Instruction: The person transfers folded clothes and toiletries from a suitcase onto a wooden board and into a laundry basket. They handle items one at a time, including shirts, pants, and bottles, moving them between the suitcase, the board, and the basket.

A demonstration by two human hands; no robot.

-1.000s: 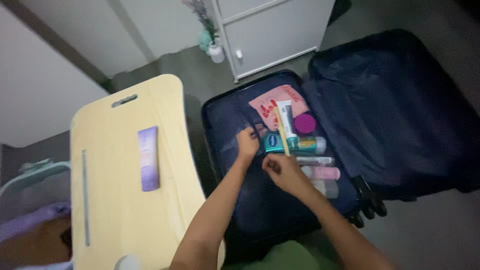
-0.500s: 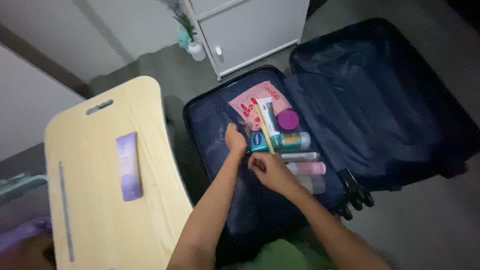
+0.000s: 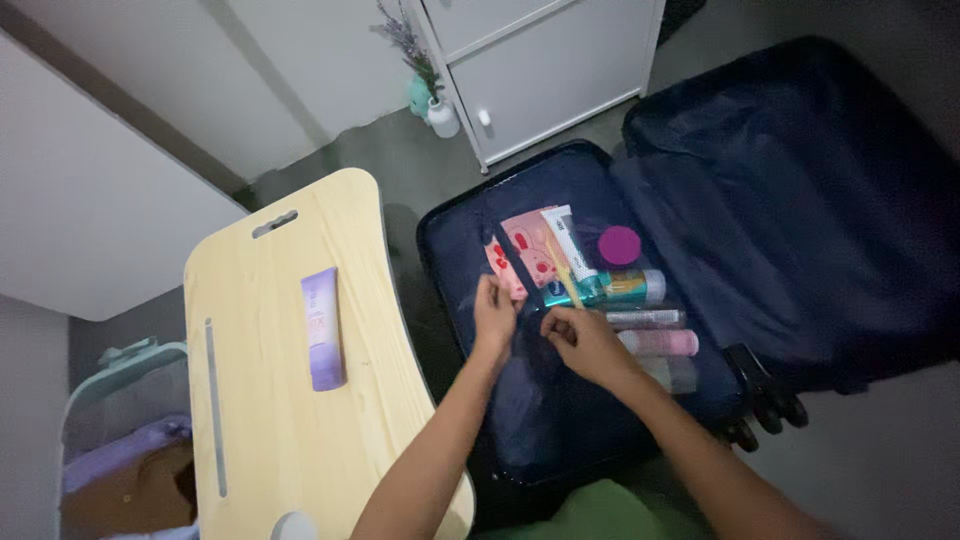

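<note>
Both your hands work over the open suitcase [image 3: 470, 250].

Your left hand [image 3: 493, 312] pinches a pink packet [image 3: 503, 268] near the suitcase's middle; your right hand [image 3: 580, 335] is curled, grip unclear. Tugging the packet could roll the loose toiletries. Count: one toothbrush [image 3: 560, 265], one purple tube [image 3: 323, 328] on the table.

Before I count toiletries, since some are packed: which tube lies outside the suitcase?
The purple tube. It lies alone on the pale wooden lap table, left of the open suitcase; the white tube lies inside.

Tube [image 3: 323, 328] on table [image 3: 250, 420], left of suitcase [image 3: 560, 420] w/ bottles [image 3: 640, 315].
</note>
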